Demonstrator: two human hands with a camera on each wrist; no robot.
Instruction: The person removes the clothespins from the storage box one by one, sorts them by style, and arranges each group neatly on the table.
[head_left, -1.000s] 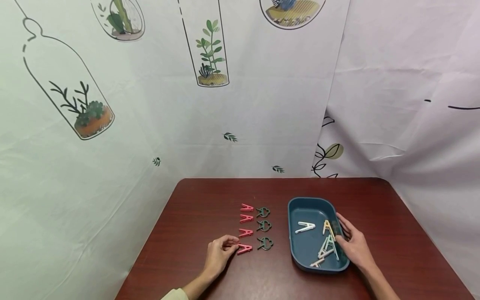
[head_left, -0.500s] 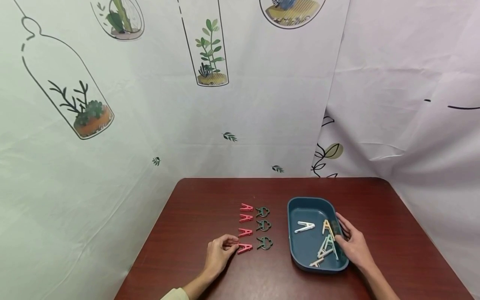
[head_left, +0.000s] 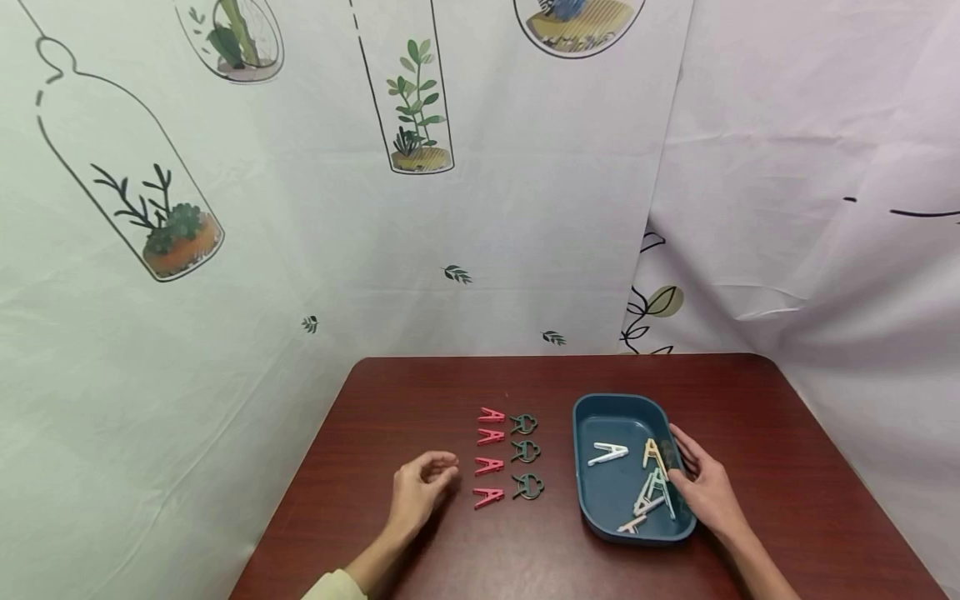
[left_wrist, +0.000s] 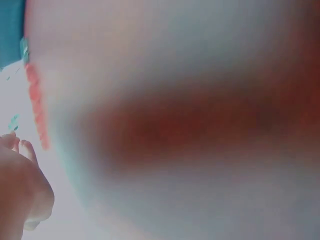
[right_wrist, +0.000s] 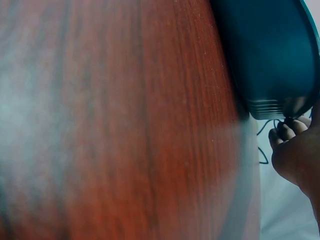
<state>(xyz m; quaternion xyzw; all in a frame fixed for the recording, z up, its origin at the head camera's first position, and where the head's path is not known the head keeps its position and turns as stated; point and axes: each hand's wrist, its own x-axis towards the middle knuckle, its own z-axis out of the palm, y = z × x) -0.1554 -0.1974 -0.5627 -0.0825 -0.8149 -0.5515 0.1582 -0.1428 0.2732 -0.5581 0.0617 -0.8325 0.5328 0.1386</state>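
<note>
My left hand (head_left: 418, 492) hovers left of a column of several red clothespins (head_left: 489, 497), fingers loosely bent and nothing visible in them. Beside the clothespins stands a column of three dark green cloud-shaped clips (head_left: 528, 487). My right hand (head_left: 708, 496) grips the right wall of a blue tray (head_left: 609, 500), thumb over the rim and fingers outside. Inside the tray lie a white clothespin (head_left: 608, 453), a yellow one (head_left: 652, 452) and several pale ones in a pile. The right wrist view shows the tray's outer side and the fingers against it.
Everything rests on a dark red-brown wooden table (head_left: 420, 392). Behind it hangs a white cloth (head_left: 525, 233) printed with plants. The left wrist view is mostly blurred.
My left hand has let go of the nearest red clothespin and drawn back to the left. The clothespins, green clips, tray and right hand stay put.
</note>
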